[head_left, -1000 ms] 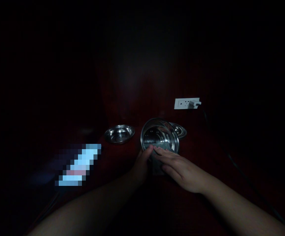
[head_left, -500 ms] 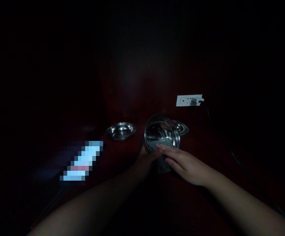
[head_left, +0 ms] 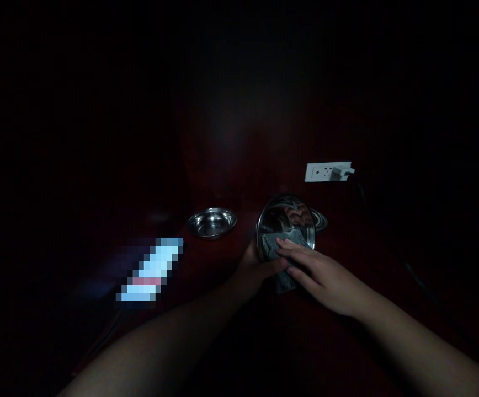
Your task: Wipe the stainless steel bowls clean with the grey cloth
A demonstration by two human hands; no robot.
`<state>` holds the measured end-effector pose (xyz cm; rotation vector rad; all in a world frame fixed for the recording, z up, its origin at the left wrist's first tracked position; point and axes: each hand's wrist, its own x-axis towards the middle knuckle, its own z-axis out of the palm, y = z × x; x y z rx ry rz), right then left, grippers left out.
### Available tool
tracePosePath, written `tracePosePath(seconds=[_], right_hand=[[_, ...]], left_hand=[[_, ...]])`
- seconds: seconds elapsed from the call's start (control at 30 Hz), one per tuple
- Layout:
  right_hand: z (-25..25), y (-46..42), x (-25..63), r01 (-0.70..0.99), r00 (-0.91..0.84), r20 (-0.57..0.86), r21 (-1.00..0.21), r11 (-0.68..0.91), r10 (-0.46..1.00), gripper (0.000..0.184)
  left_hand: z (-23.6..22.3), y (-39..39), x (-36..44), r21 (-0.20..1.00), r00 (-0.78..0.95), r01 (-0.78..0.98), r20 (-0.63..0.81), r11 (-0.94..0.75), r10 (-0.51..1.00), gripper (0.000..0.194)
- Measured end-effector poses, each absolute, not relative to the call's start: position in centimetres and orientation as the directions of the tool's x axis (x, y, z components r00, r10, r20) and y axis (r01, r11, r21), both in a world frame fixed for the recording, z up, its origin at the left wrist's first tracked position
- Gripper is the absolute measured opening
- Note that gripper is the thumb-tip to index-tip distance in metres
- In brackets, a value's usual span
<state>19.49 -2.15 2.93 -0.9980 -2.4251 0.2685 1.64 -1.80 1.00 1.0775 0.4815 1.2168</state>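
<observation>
Evidently, holds a shiny bowl [head_left: 270, 220] tilted above or against the desk [head_left: 210, 267], with the mouth turned to the near side and the left hand [head_left: 251, 274] clamped on its near left wall, probably to steady it against pressing and make the inside easy to reach. Sets the left thumb across a grey-green cloth [head_left: 270, 241] at the near rim, perhaps to limit slipping. Lays the right hand [head_left: 333, 278] over the cloth, with slightly spread, fairly flat fingers, presumably to follow the curved inside; cannot tell about any pinch in that grip, with the underside hidden. Drapes the cloth's lower end out past the near rim. Has a shallow dish [head_left: 212, 224] upright on the left, apart from the bowl, possibly to give elbow room, and a ringed round piece [head_left: 320, 219] partly hidden behind the bowl's right side. Includes a bright, blurred screen [head_left: 152, 270] nearer on the left, plus a far-right wall socket [head_left: 317, 172] bearing a plug [head_left: 341, 172].
</observation>
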Motion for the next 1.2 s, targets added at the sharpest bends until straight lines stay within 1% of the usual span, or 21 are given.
tracePosePath(seconds=[0.27, 0.4, 0.53, 0.67, 0.83, 1.0, 1.1, 1.2], right_hand=[[3.11, -1.95, 19.49, 0.672, -0.537, 0.389, -0.339, 0.659, 0.748, 0.046], [3.07, -1.8, 19.53, 0.685, -0.527, 0.394, -0.328, 0.651, 0.753, 0.047], [2.95, -1.7, 19.56, 0.684, -0.509, 0.429, -0.325, 0.653, 0.747, 0.045], [2.92, -1.72, 19.54, 0.695, -0.499, 0.434, -0.317, 0.646, 0.75, 0.044], [3.03, -1.78, 19.51, 0.725, -0.505, 0.394, -0.29, 0.625, 0.768, 0.045], [2.9, -1.84, 19.56, 0.728, -0.541, 0.34, -0.267, 0.631, 0.769, 0.045], [2.84, -1.89, 19.59, 0.718, -0.547, 0.343, -0.278, 0.638, 0.764, 0.042], [3.03, -1.86, 19.59, 0.691, -0.553, 0.36, -0.305, 0.655, 0.751, 0.036]], left_hand=[[0.97, -2.12, 1.69, 0.872, 0.322, -0.485, 0.246, -0.064, 0.914, 0.067], [1.04, -2.04, 1.58, 0.874, 0.351, -0.481, 0.26, -0.065, 0.899, 0.065], [1.19, -1.85, 1.41, 0.871, 0.383, -0.486, 0.291, -0.076, 0.877, 0.07], [1.08, -1.83, 1.39, 0.864, 0.363, -0.498, 0.282, -0.071, 0.888, 0.069], [0.87, -1.98, 1.52, 0.864, 0.34, -0.497, 0.275, -0.076, 0.899, 0.066], [0.7, -2.13, 1.62, 0.856, 0.354, -0.515, 0.25, -0.036, 0.901, 0.057], [0.61, -2.19, 1.64, 0.858, 0.366, -0.514, 0.241, -0.021, 0.899, 0.05], [0.57, -2.23, 1.63, 0.857, 0.364, -0.515, 0.25, -0.03, 0.897, 0.047]])
